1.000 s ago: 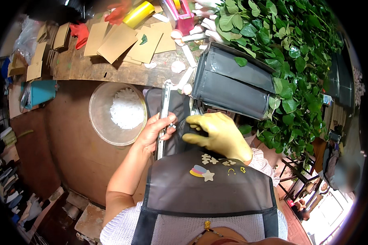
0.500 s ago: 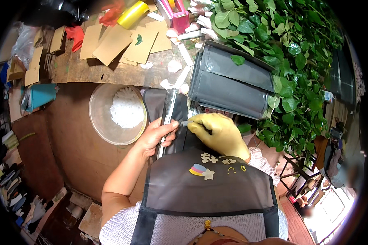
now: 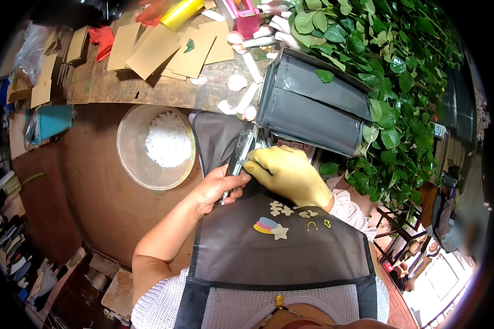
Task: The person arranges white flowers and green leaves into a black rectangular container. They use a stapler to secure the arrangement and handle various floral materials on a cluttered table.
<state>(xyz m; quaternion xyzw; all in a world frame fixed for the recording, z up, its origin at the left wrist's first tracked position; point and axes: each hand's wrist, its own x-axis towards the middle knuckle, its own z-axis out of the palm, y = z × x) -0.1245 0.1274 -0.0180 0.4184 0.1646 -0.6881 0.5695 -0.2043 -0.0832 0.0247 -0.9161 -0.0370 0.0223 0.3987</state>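
Observation:
My left hand [image 3: 218, 192] is closed around a long, narrow metal tool [image 3: 240, 149] held lengthwise above my dark apron [image 3: 280, 257]. My right hand [image 3: 288, 172], in a yellow rubber glove, has its fingertips pinched at the tool's side on what looks like a small metal piece [image 3: 245, 163], too small to make out. Just left of them stands a translucent bowl [image 3: 125, 131] holding white bits. A dark grey padded case or bag [image 3: 318, 123] lies beyond my right hand on the bench's edge.
The wooden bench [image 3: 99, 85] ahead holds cardboard pieces [image 3: 153, 52], a yellow roll [image 3: 178, 15], a pink dispenser [image 3: 247, 21] and scattered white pieces. A mass of green leaves [image 3: 400, 82] fills the right side. A turquoise container [image 3: 55, 123] sits at the left.
The tool has tilted and shifted right with my left hand. My gloved right hand's fingers, spread a second ago, have closed into a pinch and come against the tool's side.

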